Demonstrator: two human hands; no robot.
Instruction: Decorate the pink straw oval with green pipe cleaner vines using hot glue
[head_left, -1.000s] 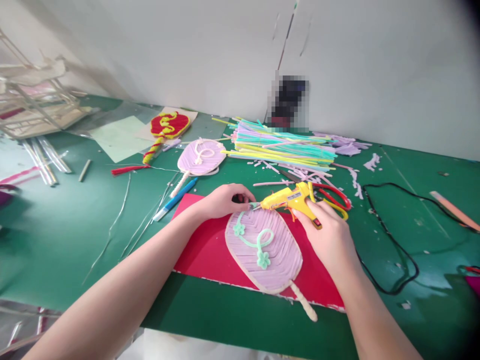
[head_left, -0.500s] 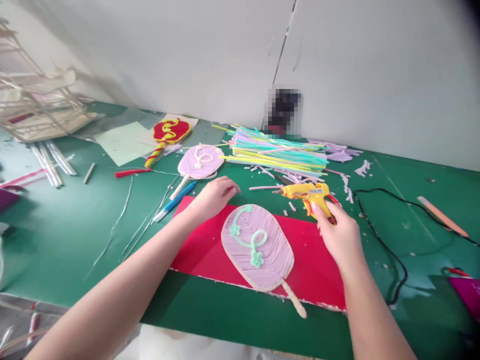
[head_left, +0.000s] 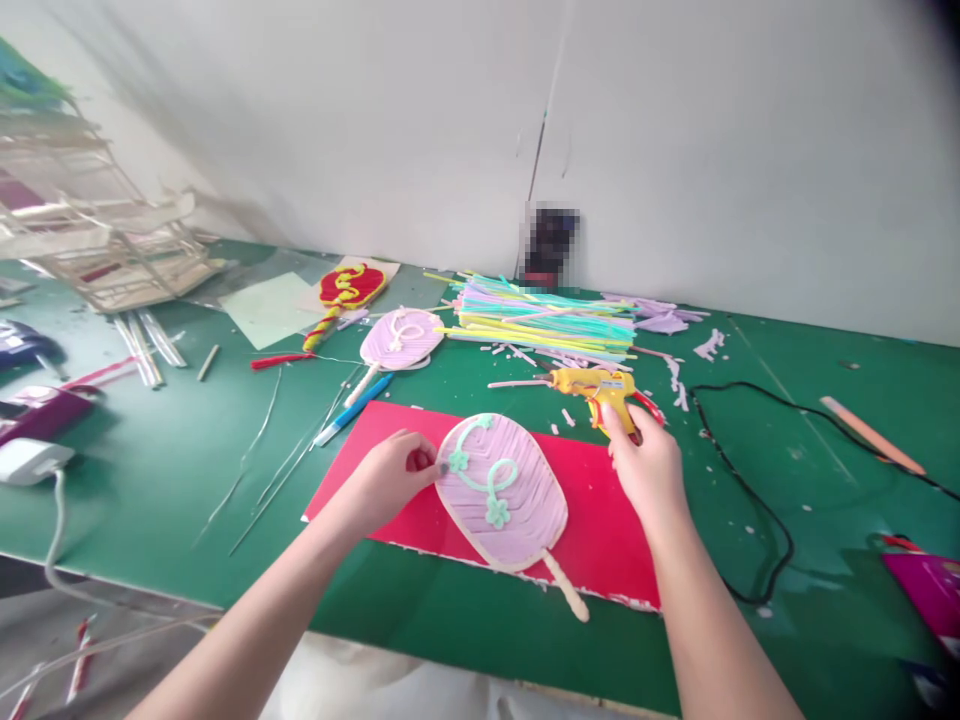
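A lilac fan-shaped craft piece (head_left: 517,500) with a mint-green cord and two small flowers lies on a red sheet (head_left: 615,540); its pale handle points toward the table's front edge. My left hand (head_left: 386,478) has curled fingers pinching the fan's left rim. My right hand (head_left: 646,462) grips the handle of a yellow glue gun (head_left: 592,384), which rests on the green table beyond the red sheet, nozzle pointing left.
A pile of pastel straws (head_left: 544,320), a second lilac fan (head_left: 401,338), a red and yellow fan (head_left: 346,287), a blue pen (head_left: 352,410) and red-handled scissors (head_left: 651,408) lie behind. A black cable (head_left: 750,490) loops at right. Wire racks (head_left: 112,250) stand far left.
My right hand carried the glue gun away from the fan's top and set it down on the table behind. My left hand moved from the fan's top to its left rim.
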